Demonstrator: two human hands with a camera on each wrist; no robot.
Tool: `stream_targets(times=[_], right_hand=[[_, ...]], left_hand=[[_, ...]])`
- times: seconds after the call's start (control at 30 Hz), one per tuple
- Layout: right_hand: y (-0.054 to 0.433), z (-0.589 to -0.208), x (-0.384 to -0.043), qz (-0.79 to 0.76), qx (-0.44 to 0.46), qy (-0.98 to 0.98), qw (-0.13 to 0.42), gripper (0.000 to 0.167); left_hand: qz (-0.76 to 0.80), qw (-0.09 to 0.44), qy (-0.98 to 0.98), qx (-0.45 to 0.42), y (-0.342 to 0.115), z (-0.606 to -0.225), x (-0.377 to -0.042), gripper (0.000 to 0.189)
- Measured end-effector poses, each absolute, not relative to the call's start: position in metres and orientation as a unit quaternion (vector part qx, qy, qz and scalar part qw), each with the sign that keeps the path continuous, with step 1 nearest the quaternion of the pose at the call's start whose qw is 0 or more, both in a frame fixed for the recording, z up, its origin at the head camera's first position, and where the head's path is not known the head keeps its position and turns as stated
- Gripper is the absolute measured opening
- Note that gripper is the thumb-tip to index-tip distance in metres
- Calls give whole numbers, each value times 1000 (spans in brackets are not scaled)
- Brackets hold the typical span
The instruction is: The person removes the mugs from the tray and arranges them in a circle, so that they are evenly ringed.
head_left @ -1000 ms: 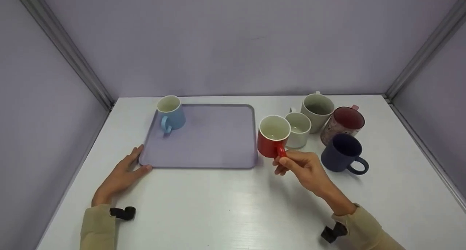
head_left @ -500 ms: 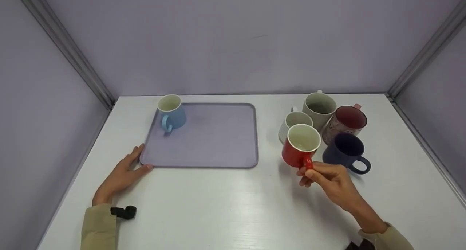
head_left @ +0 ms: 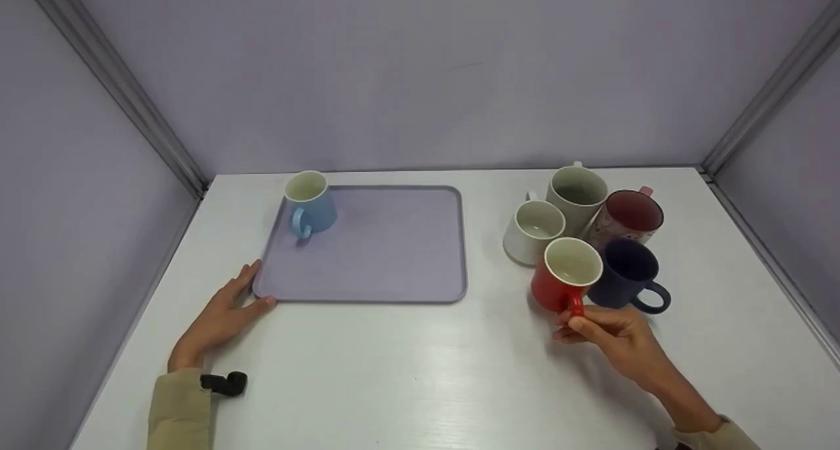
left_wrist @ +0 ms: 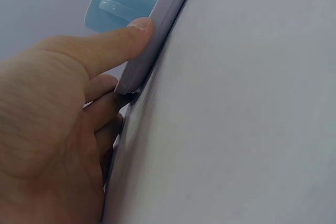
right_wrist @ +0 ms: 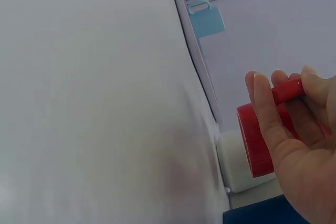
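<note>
A red mug (head_left: 550, 287) with a white inside is held upright by its handle, pinched between the thumb and fingers of my right hand (head_left: 620, 342). In the right wrist view the red mug (right_wrist: 256, 142) hangs a little above the table. From the head it overlaps the white mug (head_left: 525, 240) and the navy mug (head_left: 620, 283). My left hand (head_left: 220, 319) rests at the near left corner of the lilac tray (head_left: 380, 253), thumb on the front rim and fingers along the left side. A light blue mug (head_left: 318, 210) stands at the tray's far left.
Behind the white mug stands a large pale grey mug (head_left: 574, 204). Beside it is a pink patterned mug (head_left: 613, 230) with a dark red inside. Lilac panels (head_left: 446, 82) wall in the white table (head_left: 367, 378) at the back and sides.
My right hand has carried the red mug rightward and toward me, from beside the tray's right edge to in front of the white and navy mugs. My left hand has stayed on the tray.
</note>
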State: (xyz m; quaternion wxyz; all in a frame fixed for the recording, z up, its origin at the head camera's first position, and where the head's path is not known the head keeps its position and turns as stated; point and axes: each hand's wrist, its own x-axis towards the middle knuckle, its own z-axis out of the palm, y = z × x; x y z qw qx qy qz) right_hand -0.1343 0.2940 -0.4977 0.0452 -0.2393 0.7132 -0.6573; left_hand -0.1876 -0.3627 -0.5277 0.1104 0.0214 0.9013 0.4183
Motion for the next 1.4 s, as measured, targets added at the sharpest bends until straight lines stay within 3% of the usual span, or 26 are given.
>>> stream_targets(times=[1.4], right_hand=[[318,-516,-124,-637,-196,741,82,22]], left_hand=[[409,111,905,18,-363,-531,-189,95]])
